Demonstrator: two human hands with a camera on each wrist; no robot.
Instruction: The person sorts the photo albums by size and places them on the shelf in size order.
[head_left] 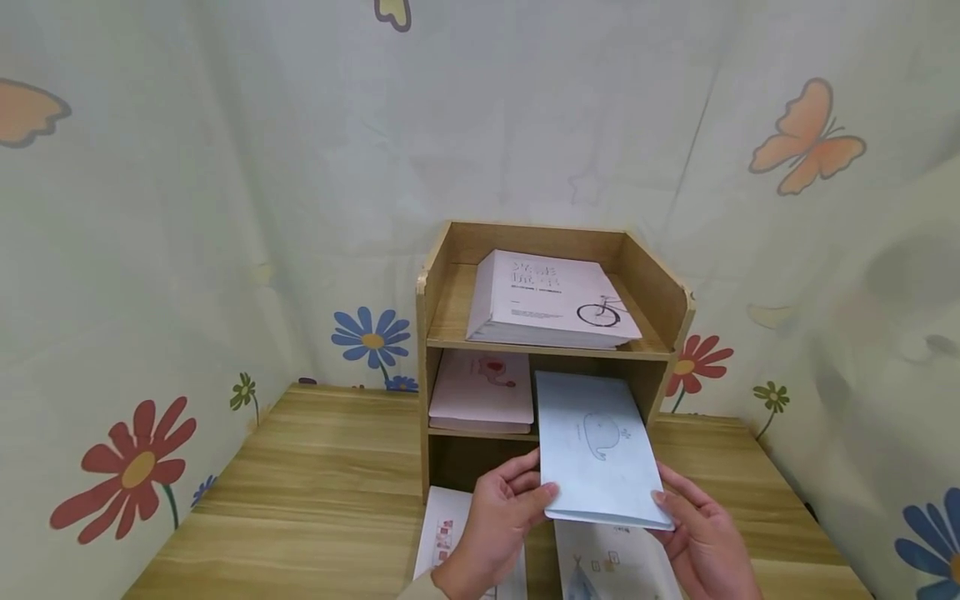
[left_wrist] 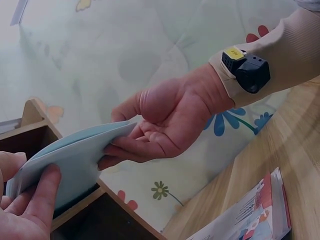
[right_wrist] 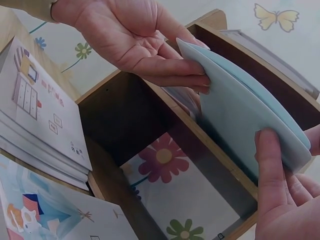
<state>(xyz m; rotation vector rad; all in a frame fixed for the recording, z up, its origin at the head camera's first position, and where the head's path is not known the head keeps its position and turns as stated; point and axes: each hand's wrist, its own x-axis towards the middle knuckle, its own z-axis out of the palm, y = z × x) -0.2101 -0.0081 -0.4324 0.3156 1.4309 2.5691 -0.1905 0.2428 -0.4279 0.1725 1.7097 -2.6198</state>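
A thin light-blue notebook [head_left: 600,450] with a whale drawing on its cover is held by both hands, its far end at the right half of the middle shelf. My left hand [head_left: 495,521] pinches its near left corner, thumb on the cover and fingers underneath. At the near right corner, my right hand [head_left: 701,529] grips it the same way. From below, the right wrist view shows the notebook's underside [right_wrist: 232,112] and its slightly parted pages. Left of it on that shelf lies a pink notebook stack [head_left: 483,387] with a red drawing.
The wooden shelf unit [head_left: 422,400] stands on a wood-grain table [head_left: 322,492]. Thick white books [head_left: 540,292] with a bicycle picture lie on its top level. White books [right_wrist: 42,105] and a book with a tent picture [head_left: 615,554] lie low in front. A patterned curtain [head_left: 360,167] hangs behind.
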